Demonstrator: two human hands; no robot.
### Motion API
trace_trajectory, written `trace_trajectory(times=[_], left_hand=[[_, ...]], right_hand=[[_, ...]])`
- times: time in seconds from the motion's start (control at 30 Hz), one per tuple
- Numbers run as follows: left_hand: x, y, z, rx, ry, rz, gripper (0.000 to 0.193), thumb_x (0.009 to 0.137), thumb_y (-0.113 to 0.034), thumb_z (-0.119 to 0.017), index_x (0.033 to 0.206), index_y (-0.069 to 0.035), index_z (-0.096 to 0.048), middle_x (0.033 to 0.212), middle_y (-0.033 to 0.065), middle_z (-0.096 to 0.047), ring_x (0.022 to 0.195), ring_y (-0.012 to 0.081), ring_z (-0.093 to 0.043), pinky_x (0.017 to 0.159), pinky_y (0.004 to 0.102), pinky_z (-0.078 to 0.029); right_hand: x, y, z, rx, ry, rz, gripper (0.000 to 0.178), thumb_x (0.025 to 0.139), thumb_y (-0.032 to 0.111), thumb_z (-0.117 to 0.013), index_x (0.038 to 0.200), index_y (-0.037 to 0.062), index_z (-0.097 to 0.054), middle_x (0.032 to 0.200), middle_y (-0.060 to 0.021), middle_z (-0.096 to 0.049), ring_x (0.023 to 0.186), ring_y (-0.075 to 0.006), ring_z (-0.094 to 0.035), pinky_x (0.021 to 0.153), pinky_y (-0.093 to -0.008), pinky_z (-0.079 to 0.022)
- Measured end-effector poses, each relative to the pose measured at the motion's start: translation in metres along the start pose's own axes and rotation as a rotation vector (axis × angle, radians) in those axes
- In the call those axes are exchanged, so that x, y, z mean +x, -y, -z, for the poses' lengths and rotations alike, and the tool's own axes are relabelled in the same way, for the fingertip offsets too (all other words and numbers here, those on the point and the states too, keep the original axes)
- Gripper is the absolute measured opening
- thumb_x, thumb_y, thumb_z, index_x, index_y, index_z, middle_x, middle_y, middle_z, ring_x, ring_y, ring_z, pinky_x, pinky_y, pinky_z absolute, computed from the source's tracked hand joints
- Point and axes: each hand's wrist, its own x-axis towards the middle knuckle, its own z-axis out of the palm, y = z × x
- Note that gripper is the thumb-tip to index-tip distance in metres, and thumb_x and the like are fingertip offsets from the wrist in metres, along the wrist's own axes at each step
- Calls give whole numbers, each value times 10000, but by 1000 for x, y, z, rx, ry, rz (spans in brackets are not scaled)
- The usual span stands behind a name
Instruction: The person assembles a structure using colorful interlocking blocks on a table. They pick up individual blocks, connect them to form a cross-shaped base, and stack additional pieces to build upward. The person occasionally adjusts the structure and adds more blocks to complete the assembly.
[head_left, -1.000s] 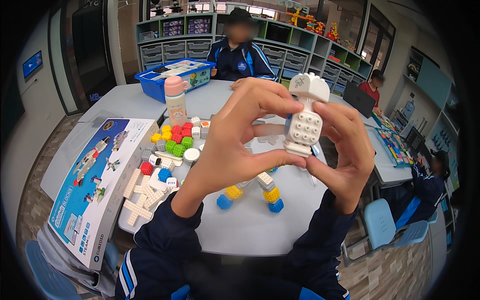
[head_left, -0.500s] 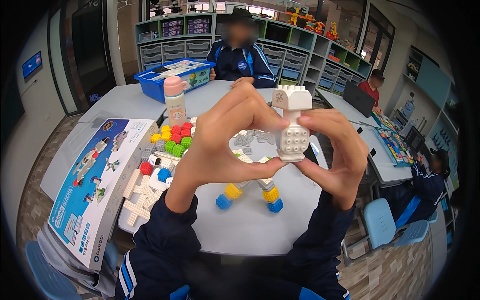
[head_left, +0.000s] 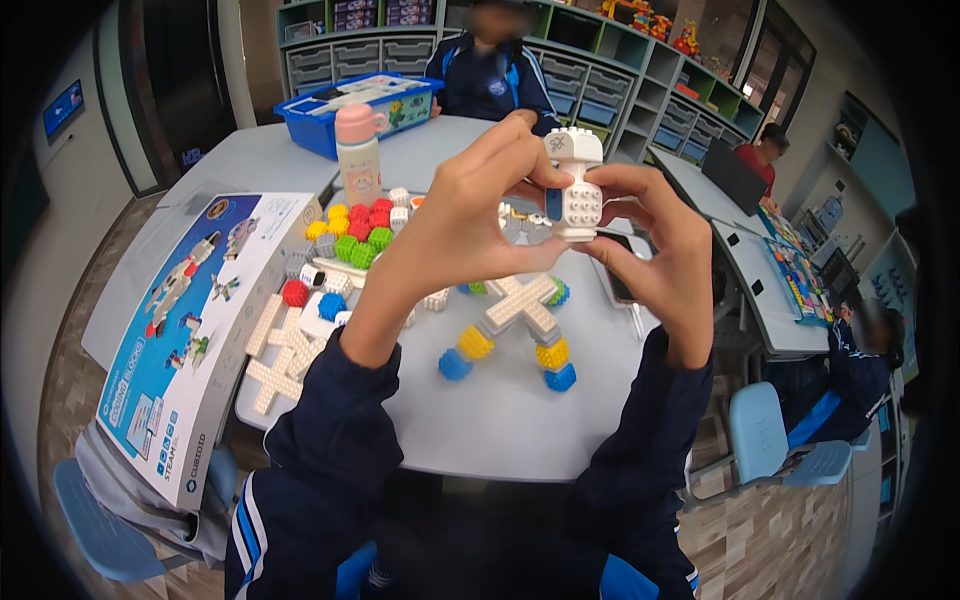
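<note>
Up in front of me, both hands grip a stack of white building blocks point(head_left: 583, 208), studded on its front, with a narrow neck under a wider studded top. A dark blue patch shows on its left side. My left hand point(head_left: 465, 205) pinches it from the left, thumb low and fingers high. My right hand point(head_left: 665, 230) closes on it from the right in the same way. Below, a cross-shaped build of white studded beams point(head_left: 520, 303) stands on the table, its legs made of grey, yellow, green and blue blocks.
Loose coloured blocks point(head_left: 362, 235) and white beams point(head_left: 285, 350) lie at the left, beside a large printed box point(head_left: 200, 330). Behind stand a pink-topped bottle point(head_left: 358, 165) and a blue bin point(head_left: 310, 137). A phone point(head_left: 617, 285) lies right of the cross. Other people sit beyond.
My hands have moved away from me with the white stack, which has turned slightly and shows its blue side. The view has tilted down, uncovering more of the cross-shaped build.
</note>
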Motion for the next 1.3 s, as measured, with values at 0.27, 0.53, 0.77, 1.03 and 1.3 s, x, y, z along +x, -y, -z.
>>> trace_trajectory(times=[0.27, 0.53, 0.77, 1.03, 1.3], left_hand=[[-72, 36, -30, -139, -40, 258, 434, 726, 39, -811, 1108, 11, -607, 1156, 94, -534, 1136, 202, -613, 966, 357, -598], [-90, 42, -35, -172, 40, 536, 320, 829, -73, -786, 1099, 5, -632, 1136, 97, -608, 1001, 152, -659, 844, 296, -597], [-103, 53, -22, -32, 277, 1021, 604, 982, -538, -568, 761, 9, -701, 681, 78, -668, 611, 143, -641, 593, 245, -519], [-118, 70, -41, -527, 512, 1273, 663, 1009, -588, -476, 1091, 26, -712, 1000, 160, -732, 933, 212, -717, 890, 296, -540], [-125, 74, -54, -1078, 184, 1394, 478, 1030, -355, -561, 1272, 58, -572, 1116, 177, -690, 951, 248, -725, 800, 319, -613]], right_hand=[[-12, -55, -30, 479, 332, -458, 369, 840, 39, -780, 1125, 20, -546, 1113, -55, -618, 1013, -127, -624, 859, -274, -516], [-70, -84, -51, 775, 4, -712, 567, 846, 108, -760, 1339, -39, -523, 1191, -106, -639, 1100, -155, -625, 915, -305, -520], [-78, -90, -58, 738, -55, -708, 552, 856, 102, -734, 1357, -43, -554, 1240, -104, -635, 1098, -153, -630, 930, -298, -515], [-80, -84, -75, 93, 75, -282, 436, 750, 122, -796, 1140, -26, -668, 1041, -70, -660, 873, -148, -643, 813, -273, -511], [-79, -89, -72, 72, 61, -313, 432, 718, 176, -802, 1087, -14, -677, 940, -95, -665, 783, -195, -619, 731, -301, -501]])
